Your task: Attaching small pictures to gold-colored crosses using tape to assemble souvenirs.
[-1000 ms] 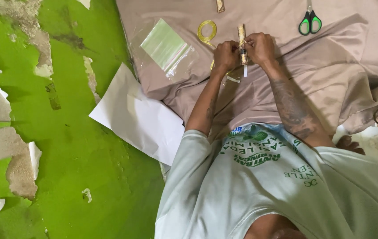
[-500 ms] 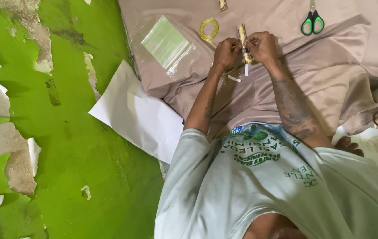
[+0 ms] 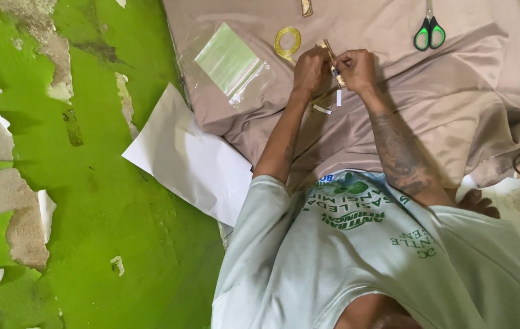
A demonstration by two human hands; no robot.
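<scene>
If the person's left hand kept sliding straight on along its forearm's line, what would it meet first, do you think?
Probably the yellow tape ring, lying on the beige cloth just beyond the left hand; depth is hard to judge.

Gold strip [image 3: 333, 61] partly behind fingers [image 3: 315, 64]

Upper right of the frame: green-handled scissors [image 3: 429, 33], closed, flat on beige fabric [image 3: 467, 103]. Upper middle: small yellow tape ring [image 3: 287, 41], beside a clear plastic bag [image 3: 231, 61] holding a pale green sheet. Left of centre: white paper sheet [image 3: 190, 161], partly tucked under the fabric. Left side: green floor [image 3: 89, 231] with peeling paint patches.
</scene>
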